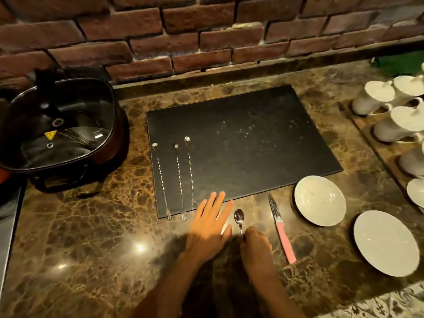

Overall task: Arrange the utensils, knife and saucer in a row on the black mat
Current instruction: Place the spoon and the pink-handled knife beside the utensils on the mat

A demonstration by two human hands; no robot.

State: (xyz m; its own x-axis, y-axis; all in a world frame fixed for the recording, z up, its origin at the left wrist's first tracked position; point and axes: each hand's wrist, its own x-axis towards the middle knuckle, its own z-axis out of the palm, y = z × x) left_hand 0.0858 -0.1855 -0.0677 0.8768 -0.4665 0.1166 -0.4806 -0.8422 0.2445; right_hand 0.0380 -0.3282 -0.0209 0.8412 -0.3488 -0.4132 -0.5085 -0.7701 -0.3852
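Steel spoon [239, 220] lies on the counter [91, 237] just near of the black mat [241, 138], bowl pointing far, long axis near-far; the right hand [257, 246] pinches its handle. Left hand [210, 226] spreads flat, fingers wide. 3 long utensils [179, 180] lie parallel on the mat's left.

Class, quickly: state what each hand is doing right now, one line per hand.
Left hand: open, fingers spread flat, holding nothing.
Right hand: closed on the handle of the spoon.
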